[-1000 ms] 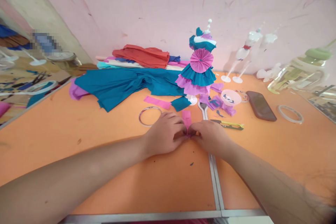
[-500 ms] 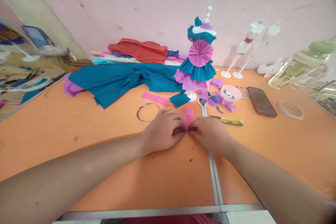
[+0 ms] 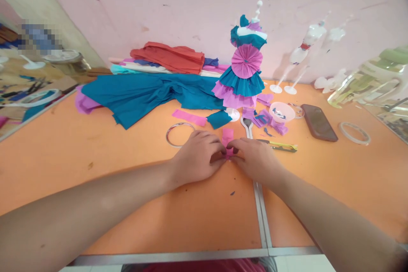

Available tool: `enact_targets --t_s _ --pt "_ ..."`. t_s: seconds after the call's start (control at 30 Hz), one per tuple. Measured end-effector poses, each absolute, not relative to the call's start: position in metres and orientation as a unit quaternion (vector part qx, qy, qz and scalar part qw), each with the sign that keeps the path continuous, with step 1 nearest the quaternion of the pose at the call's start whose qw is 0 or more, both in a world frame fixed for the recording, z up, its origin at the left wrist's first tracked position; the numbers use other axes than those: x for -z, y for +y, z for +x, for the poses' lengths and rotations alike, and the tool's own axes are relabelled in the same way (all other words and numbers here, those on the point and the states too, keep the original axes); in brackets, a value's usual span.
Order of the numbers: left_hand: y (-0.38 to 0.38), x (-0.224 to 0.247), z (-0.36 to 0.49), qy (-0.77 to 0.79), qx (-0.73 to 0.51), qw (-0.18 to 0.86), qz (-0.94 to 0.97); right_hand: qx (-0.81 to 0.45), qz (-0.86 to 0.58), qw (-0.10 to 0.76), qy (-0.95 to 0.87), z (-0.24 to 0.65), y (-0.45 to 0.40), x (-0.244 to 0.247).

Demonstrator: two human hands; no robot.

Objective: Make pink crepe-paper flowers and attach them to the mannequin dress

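Both hands meet at the near end of a small pink paper strip (image 3: 227, 136) lying on the orange table. My left hand (image 3: 199, 155) pinches the strip's gathered near edge between thumb and fingers. From the other side, my right hand (image 3: 255, 157) has its thumb at that same edge, with the index finger raised slightly over the strip. Beyond them stands a small mannequin in a teal and pink paper dress (image 3: 247, 61). Another pink strip (image 3: 189, 117) and a teal piece (image 3: 219, 119) lie behind my left hand.
A tape ring (image 3: 168, 136) is left of my left hand. Yellow-handled snips (image 3: 282, 146), scissors (image 3: 247, 124), a pink bowl (image 3: 282, 111) and a phone (image 3: 319, 122) lie to the right. Teal paper (image 3: 143, 93) spreads behind; white mannequins (image 3: 299, 53) stand by the wall.
My right index finger has lifted a little off the strip's edge. My left hand keeps its pinch. The view has shifted slightly.
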State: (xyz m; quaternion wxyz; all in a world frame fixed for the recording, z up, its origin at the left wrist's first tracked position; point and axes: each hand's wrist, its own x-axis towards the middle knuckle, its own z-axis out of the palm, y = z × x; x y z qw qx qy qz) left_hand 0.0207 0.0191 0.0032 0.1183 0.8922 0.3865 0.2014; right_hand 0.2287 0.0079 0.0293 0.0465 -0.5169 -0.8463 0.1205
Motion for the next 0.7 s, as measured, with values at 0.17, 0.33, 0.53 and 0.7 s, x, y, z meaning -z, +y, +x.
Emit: enact_targets --t_s 0.17,0.33,0.53,0.7 --pt "0.019 0.0 0.019 0.386 -0.229 0.112 0.887 -0.086 -0.494 0.046 -0.864 0.23 0.006 -0.027" --pt "0.019 -0.001 0.021 0.368 -0.223 0.107 0.896 -0.078 -0.523 0.019 -0.849 0.225 0.004 -0.032" --pt "0.018 -0.004 0.022 0.379 -0.228 0.11 0.89 -0.096 -0.531 0.02 -0.841 0.22 0.002 -0.036" --pt "0.023 0.0 0.022 0.391 -0.22 0.104 0.888 -0.111 -0.53 0.04 -0.84 0.219 0.002 -0.034"
